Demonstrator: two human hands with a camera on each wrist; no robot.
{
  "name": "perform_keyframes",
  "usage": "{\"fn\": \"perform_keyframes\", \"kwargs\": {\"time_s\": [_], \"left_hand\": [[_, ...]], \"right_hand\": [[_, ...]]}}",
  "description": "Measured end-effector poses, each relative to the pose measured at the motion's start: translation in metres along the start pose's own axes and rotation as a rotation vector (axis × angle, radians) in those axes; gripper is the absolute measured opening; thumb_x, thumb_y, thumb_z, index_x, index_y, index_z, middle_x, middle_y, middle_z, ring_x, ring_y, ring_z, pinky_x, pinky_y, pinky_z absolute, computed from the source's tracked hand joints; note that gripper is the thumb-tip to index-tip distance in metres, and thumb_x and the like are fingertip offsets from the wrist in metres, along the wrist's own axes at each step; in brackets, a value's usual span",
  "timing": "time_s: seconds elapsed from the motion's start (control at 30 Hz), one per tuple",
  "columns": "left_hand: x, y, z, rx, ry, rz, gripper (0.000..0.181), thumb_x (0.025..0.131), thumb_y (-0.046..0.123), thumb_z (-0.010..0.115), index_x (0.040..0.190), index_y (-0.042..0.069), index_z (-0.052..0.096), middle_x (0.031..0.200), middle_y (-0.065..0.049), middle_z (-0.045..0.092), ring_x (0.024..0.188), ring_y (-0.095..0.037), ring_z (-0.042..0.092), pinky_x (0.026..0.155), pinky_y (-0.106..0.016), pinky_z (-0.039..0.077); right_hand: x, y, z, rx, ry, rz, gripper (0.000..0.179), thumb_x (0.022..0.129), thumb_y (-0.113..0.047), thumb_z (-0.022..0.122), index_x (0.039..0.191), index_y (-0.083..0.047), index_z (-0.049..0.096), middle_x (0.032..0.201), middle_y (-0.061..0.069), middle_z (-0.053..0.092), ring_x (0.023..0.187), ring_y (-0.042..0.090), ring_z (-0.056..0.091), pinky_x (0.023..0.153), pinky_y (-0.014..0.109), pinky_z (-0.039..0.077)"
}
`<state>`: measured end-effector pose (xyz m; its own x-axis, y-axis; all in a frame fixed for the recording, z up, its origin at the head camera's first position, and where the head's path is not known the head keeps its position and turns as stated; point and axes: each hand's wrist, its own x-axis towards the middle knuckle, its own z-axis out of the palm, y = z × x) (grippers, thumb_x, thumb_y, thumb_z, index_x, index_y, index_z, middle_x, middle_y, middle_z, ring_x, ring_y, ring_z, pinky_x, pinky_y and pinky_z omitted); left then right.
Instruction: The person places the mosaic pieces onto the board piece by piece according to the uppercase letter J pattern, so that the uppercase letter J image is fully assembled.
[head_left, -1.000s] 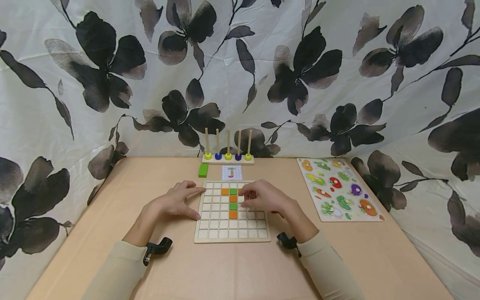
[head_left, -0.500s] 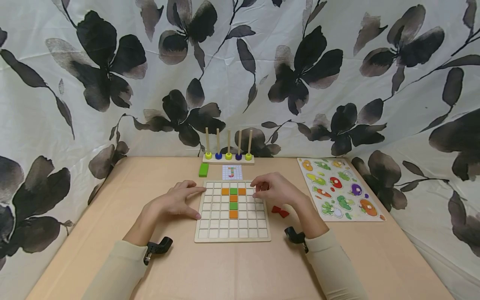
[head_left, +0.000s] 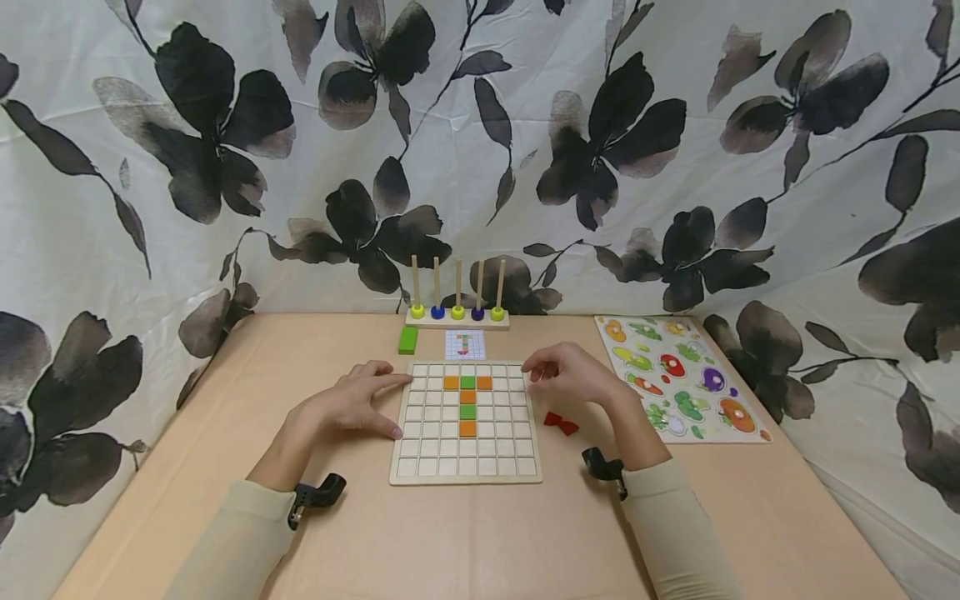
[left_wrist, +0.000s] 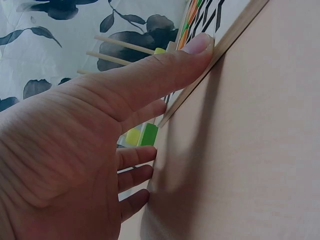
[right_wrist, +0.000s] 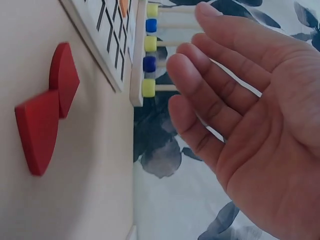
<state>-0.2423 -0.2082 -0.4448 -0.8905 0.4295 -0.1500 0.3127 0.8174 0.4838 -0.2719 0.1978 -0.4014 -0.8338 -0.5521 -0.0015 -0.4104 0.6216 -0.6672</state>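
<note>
A wooden grid board [head_left: 427,467] lies in the middle of the table. Orange and green square tiles [head_left: 468,397] sit in its cells in a T shape. My left hand [head_left: 341,406] steadies the board's left edge, thumb and index finger touching it; in the left wrist view the thumb [left_wrist: 165,70] lies on the rim. Over the board's upper right corner hovers my right hand [head_left: 573,375], its fingers loosely bent. Nothing is in that palm [right_wrist: 265,130] in the right wrist view. Two red rounded wedge pieces [right_wrist: 64,80] lie touching on the table below it.
Behind the board lies a small pattern card [head_left: 465,344], with a green block [head_left: 407,340] to its left. A stand with upright pegs and yellow and blue beads [head_left: 457,321] is at the back edge. A vegetable puzzle board [head_left: 630,400] lies at right.
My right hand has drawn rightward off the board's top row, leaving an orange tile there and uncovering the red pieces. My left hand stays put.
</note>
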Motion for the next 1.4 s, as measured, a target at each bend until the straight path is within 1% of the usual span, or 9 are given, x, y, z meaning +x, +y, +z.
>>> {"fn": "perform_keyframes", "kwargs": {"time_s": [0.1,0.23,0.47,0.6,0.87,0.93,1.1,1.3,1.4], "left_hand": [[0.001,-0.001,0.001,0.002,-0.001,0.007,0.097,0.072,0.057,0.090,0.155,0.024,0.051,0.158,-0.020,0.036,0.142,-0.042,0.034,0.112,-0.068,0.034],[0.000,-0.002,0.002,0.006,0.002,0.011,0.097,0.072,0.058,0.089,0.155,0.024,0.051,0.159,-0.020,0.036,0.143,-0.043,0.034,0.112,-0.068,0.034],[0.000,-0.002,0.002,-0.002,-0.008,-0.002,0.099,0.071,0.060,0.089,0.155,0.025,0.050,0.159,-0.019,0.035,0.143,-0.042,0.033,0.113,-0.068,0.033],[0.001,-0.001,0.002,-0.005,-0.013,-0.009,0.099,0.071,0.060,0.090,0.155,0.026,0.050,0.160,-0.020,0.035,0.144,-0.043,0.033,0.113,-0.069,0.033],[0.001,-0.002,0.003,-0.010,-0.012,-0.013,0.099,0.070,0.060,0.090,0.155,0.026,0.051,0.160,-0.019,0.035,0.144,-0.042,0.033,0.113,-0.069,0.033],[0.001,-0.002,0.003,-0.003,-0.010,-0.005,0.099,0.070,0.059,0.090,0.155,0.025,0.051,0.159,-0.020,0.035,0.143,-0.043,0.033,0.112,-0.069,0.033],[0.001,-0.001,0.003,-0.011,-0.015,-0.017,0.099,0.070,0.059,0.090,0.155,0.027,0.050,0.160,-0.019,0.034,0.144,-0.042,0.033,0.113,-0.069,0.033],[0.001,-0.001,0.002,0.000,-0.007,-0.003,0.099,0.072,0.060,0.089,0.156,0.026,0.049,0.160,-0.020,0.034,0.144,-0.043,0.033,0.113,-0.069,0.033],[0.001,-0.001,0.001,0.001,-0.002,0.001,0.099,0.072,0.059,0.090,0.156,0.025,0.049,0.160,-0.020,0.034,0.143,-0.043,0.033,0.112,-0.069,0.033]], "right_hand": [[-0.001,0.006,-0.001,0.005,-0.030,0.018,0.026,0.091,-0.008,0.079,0.116,-0.003,0.076,0.093,0.001,0.071,0.086,0.018,0.062,0.080,0.030,0.053],[-0.003,0.013,-0.004,0.026,-0.066,0.042,0.023,0.091,-0.006,0.078,0.114,-0.002,0.076,0.091,0.004,0.071,0.084,0.020,0.061,0.079,0.031,0.053],[-0.005,0.025,-0.005,0.017,-0.118,0.081,0.018,0.089,-0.007,0.080,0.107,-0.006,0.078,0.088,0.002,0.071,0.085,0.020,0.061,0.080,0.031,0.053],[-0.005,0.032,-0.004,0.049,-0.160,0.113,0.018,0.088,-0.004,0.080,0.105,-0.007,0.079,0.087,0.002,0.071,0.084,0.021,0.061,0.079,0.033,0.053],[-0.005,0.040,-0.002,0.090,-0.266,0.132,0.018,0.084,-0.005,0.085,0.101,-0.006,0.079,0.085,0.003,0.070,0.081,0.020,0.059,0.075,0.032,0.051],[-0.004,0.042,-0.001,0.103,-0.278,0.134,0.018,0.084,-0.004,0.085,0.101,-0.005,0.078,0.084,0.004,0.069,0.081,0.020,0.058,0.074,0.032,0.050],[-0.004,0.046,0.002,0.120,-0.288,0.154,0.018,0.083,-0.003,0.085,0.099,-0.005,0.078,0.083,0.003,0.068,0.079,0.020,0.058,0.073,0.032,0.049],[-0.004,0.045,0.005,0.091,-0.282,0.165,0.017,0.081,-0.003,0.087,0.094,-0.008,0.078,0.079,0.001,0.067,0.075,0.018,0.058,0.073,0.031,0.049],[-0.003,0.045,0.005,0.084,-0.285,0.160,0.016,0.080,-0.002,0.087,0.093,-0.006,0.077,0.077,0.001,0.066,0.073,0.017,0.057,0.071,0.030,0.048]]}}
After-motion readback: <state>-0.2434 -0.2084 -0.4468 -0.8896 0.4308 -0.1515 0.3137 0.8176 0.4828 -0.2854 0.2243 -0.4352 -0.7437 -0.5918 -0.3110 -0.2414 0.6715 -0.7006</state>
